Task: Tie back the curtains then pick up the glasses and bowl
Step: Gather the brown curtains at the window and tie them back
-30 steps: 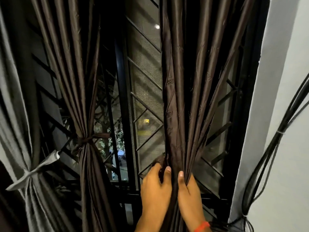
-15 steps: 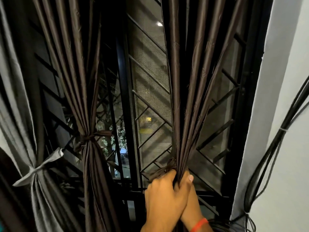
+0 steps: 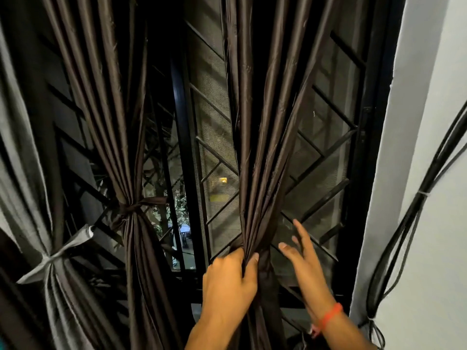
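Note:
A dark brown curtain (image 3: pixel 262 137) hangs right of centre, gathered into a bunch low down. My left hand (image 3: pixel 228 279) grips that bunch tightly from the left. Just right of the bunch, my right hand (image 3: pixel 302 253) is off the cloth with its fingers spread. A second brown curtain (image 3: pixel 108 122) on the left is bound by a brown tie (image 3: pixel 132 207). At the far left a grey curtain (image 3: pixel 17 173) is bound by a grey tie (image 3: pixel 54 256). No glasses or bowl are in view.
Behind the curtains is a dark window grille (image 3: pixel 217 152) with a mesh screen. A white wall (image 3: pixel 429 173) stands at the right, with a bundle of black cables (image 3: pixel 414 210) running down it.
Both hands were clasped on the right brown curtain. My right hand has let go and moved out to the right with fingers apart, while my left hand keeps the bunch gathered.

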